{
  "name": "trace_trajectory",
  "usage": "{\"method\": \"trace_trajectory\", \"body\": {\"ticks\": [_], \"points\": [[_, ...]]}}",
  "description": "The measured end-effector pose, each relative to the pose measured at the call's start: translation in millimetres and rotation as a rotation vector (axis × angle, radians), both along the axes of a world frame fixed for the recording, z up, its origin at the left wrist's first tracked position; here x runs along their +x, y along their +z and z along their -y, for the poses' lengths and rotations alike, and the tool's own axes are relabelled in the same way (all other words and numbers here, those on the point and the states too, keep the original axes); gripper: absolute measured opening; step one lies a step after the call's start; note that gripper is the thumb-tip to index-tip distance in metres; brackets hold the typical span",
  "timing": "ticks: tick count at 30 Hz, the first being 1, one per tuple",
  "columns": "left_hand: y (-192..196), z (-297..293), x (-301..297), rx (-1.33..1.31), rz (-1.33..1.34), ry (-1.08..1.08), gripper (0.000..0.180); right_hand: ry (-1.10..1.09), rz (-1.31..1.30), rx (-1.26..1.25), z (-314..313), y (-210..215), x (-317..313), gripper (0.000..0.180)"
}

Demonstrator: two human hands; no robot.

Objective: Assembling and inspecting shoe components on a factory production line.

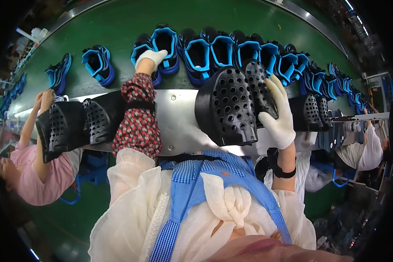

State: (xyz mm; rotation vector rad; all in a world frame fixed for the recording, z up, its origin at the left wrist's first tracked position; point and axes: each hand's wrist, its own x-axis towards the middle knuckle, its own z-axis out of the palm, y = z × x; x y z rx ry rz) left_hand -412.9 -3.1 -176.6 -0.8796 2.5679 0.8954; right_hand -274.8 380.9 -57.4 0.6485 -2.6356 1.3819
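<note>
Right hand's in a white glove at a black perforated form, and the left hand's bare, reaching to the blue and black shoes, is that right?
Not quite: the left hand isn't bare. The head view shows a white glove on it too. It does reach to the shoes, and the gloved right hand is at a black form.

Blue-trimmed black shoes [165, 43], red-black patterned sleeve [137, 125]
</note>
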Motion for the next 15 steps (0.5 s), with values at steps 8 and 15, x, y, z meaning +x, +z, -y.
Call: {"method": "trace_trajectory", "body": {"ticks": [8, 15], "points": [[-20.5, -13.1, -31.1, -0.035, 0.042, -0.059, 0.047, -0.071, -0.108, 0.129, -4.0, -6.9, 0.3, 0.078], [7.6, -58.9, -28.3, -0.11, 0.006, -0.163, 0.048, -0.173, -0.115, 0.106, -3.9, 8.0, 7.4, 0.062]]}}
